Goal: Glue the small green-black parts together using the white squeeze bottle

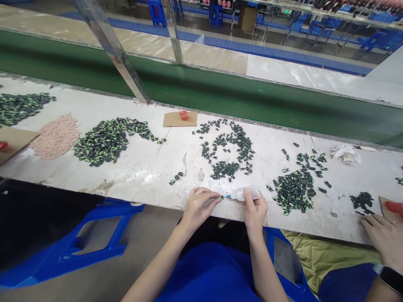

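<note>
My left hand [199, 205] pinches a tiny dark green piece [221, 197] at the near edge of the white worktable [147, 167]. Wrapped in my right hand [255, 209] is a small clear squeeze bottle [244, 193], lying sideways with its blue nozzle pointing left at the piece. Just beyond my hands lie loose heaps of the same small dark green pieces [228, 153], with a denser pile [294, 191] to the right.
A big green pile [103, 142] and a pink heap [56, 136] lie at left. A small orange cup [183, 114] stands on cardboard. A crumpled tissue [346, 153] is at right. Another person's hand [382, 235] rests at far right. A green conveyor belt [220, 94] runs behind.
</note>
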{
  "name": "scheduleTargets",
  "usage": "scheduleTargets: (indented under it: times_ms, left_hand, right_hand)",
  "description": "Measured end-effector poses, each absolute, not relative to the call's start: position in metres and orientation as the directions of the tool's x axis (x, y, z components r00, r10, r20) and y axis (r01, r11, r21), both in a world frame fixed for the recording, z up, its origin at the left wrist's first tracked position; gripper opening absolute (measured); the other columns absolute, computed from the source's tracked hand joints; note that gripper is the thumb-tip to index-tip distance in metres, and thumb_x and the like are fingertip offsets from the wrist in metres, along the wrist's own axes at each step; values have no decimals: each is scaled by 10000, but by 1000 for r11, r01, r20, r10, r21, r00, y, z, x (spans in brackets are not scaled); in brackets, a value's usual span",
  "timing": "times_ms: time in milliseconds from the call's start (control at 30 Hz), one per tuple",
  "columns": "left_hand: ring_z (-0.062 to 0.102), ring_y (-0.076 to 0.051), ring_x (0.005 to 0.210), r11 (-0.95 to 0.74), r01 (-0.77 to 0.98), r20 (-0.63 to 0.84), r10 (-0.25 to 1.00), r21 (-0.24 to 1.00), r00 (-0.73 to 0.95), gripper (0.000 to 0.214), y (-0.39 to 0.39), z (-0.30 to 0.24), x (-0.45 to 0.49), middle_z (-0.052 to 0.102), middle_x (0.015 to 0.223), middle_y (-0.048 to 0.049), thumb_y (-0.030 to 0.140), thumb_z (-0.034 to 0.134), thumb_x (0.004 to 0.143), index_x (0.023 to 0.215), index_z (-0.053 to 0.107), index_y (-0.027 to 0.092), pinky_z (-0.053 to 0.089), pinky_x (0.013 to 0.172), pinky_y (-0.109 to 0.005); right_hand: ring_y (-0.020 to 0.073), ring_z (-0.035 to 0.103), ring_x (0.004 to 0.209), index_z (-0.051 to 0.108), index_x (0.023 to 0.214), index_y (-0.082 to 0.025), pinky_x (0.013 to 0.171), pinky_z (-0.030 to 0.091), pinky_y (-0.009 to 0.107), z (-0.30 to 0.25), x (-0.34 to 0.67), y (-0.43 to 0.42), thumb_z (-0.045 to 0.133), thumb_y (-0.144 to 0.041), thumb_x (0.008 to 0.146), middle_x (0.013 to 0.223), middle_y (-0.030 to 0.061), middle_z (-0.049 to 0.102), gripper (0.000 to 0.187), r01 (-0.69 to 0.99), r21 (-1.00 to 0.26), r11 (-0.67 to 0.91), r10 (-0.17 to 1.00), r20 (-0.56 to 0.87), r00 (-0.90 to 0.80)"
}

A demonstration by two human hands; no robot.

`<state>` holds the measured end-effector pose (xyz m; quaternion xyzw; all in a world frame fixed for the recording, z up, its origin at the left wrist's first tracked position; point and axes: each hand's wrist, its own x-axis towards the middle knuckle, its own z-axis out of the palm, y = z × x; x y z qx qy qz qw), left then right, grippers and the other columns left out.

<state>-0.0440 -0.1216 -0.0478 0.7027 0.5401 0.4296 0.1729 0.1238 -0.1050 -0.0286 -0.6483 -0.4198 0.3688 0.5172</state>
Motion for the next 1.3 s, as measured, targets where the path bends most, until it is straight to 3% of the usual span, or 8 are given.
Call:
scheduleTargets:
  times_ms: [467, 633, 767, 967, 1067, 1167, 1233, 1300]
  left_hand:
    - [645, -165, 739, -339, 603, 395, 918, 722, 43, 78, -122, -49, -44, 724, 792, -7, 272, 625, 855, 866, 697, 243, 490, 737, -341]
    - [636, -172, 758, -329, 594, 388, 921, 734, 32, 54, -121, -50, -44, 718, 805, -17, 257, 654, 833, 860, 693, 231, 503, 743, -348]
    - [604, -206, 879, -378, 562, 427, 903, 736, 48, 106, -119, -50, -45, 712, 862, -45, 247, 656, 832, 931, 686, 224, 525, 782, -365]
    - [564, -233, 991, -393, 600, 450, 891, 697, 61, 98, -118, -53, -42, 693, 1008, -63, 227, 623, 853, 918, 695, 229, 498, 857, -420]
    - [566, -240, 1003, -376, 587, 425, 903, 717, 60, 105, -119, -54, -41, 704, 1006, -53, 218, 598, 868, 885, 701, 234, 484, 866, -436]
    - [596, -224, 963, -332, 478, 364, 931, 813, 27, 121, -120, -51, -44, 713, 926, -54, 227, 582, 876, 910, 698, 226, 507, 850, -399]
    - [627, -200, 901, -275, 386, 312, 949, 880, -34, 128, -123, -47, -48, 698, 892, -55, 235, 575, 876, 913, 695, 217, 533, 805, -348]
    - [645, -178, 852, -219, 323, 272, 954, 921, -129, 125, -127, -43, -53, 682, 883, -49, 244, 576, 868, 891, 694, 211, 543, 773, -311]
  right_hand:
    - [140, 489, 572, 537, 643, -177, 548, 392, 255, -27, 123, -106, 608, -523, 749, 571, -28, 547, 369, 232, -967, -102, 937, -15, 350]
    - [124, 474, 524, 533, 669, -177, 514, 379, 256, -35, 128, -103, 617, -523, 740, 559, -35, 530, 363, 0, -998, -65, 902, -59, 427]
    - [146, 582, 604, 530, 792, -183, 586, 456, 280, -34, 141, -97, 717, -454, 665, 700, -2, 627, 353, -158, -987, 16, 874, -63, 482]
    - [177, 661, 843, 374, 829, -237, 854, 492, 376, -30, 157, -80, 837, -297, 508, 850, 4, 655, 566, -33, -997, 69, 885, 46, 464]
    - [170, 652, 867, 340, 866, -251, 871, 494, 392, -37, 158, -75, 840, -283, 502, 882, -18, 604, 620, 25, -998, 63, 891, 67, 449]
    - [179, 629, 887, 359, 901, -248, 833, 511, 391, -43, 158, -79, 838, -295, 516, 905, -14, 549, 617, 119, -991, 69, 885, 116, 451]
    - [202, 606, 952, 390, 978, -240, 821, 515, 393, -41, 160, -85, 845, -292, 528, 967, 19, 551, 641, 213, -968, 132, 874, 215, 436]
    - [219, 576, 1015, 418, 1094, -232, 805, 515, 380, -35, 161, -93, 849, -259, 553, 1062, 61, 553, 692, 365, -886, 286, 787, 434, 438]
